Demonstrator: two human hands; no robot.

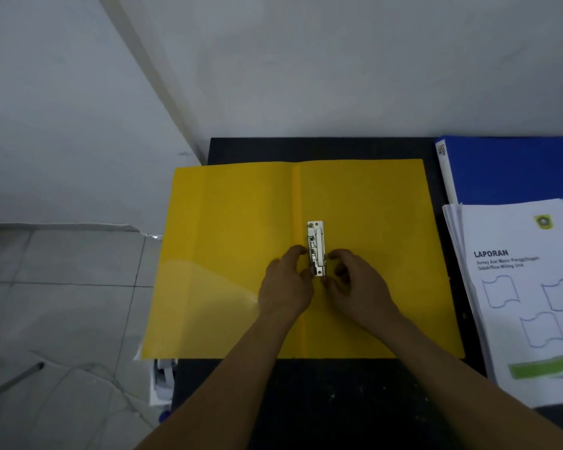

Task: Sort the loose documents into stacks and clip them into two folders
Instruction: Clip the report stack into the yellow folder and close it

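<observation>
working at the metal clip, fixed just right of the spine of the yellow folder, spread open and flat on the dark table. probably stiff and springy, that clip, with hard edges: best levered from its near end while bracing the base. pinching that near end with the left hand, fingers curled close. curling the right hand against the clip's right edge; cannot tell whether gripping or only touching. likely thin, light, bendy covers, slick on the table, so press down near the spine, not at a corner. off to the right, well apart from the clip, a stack of documents headed laporan: light, floppy, apt to fan out, so lift by both long edges. behind it, a blue folder, closed.
</observation>
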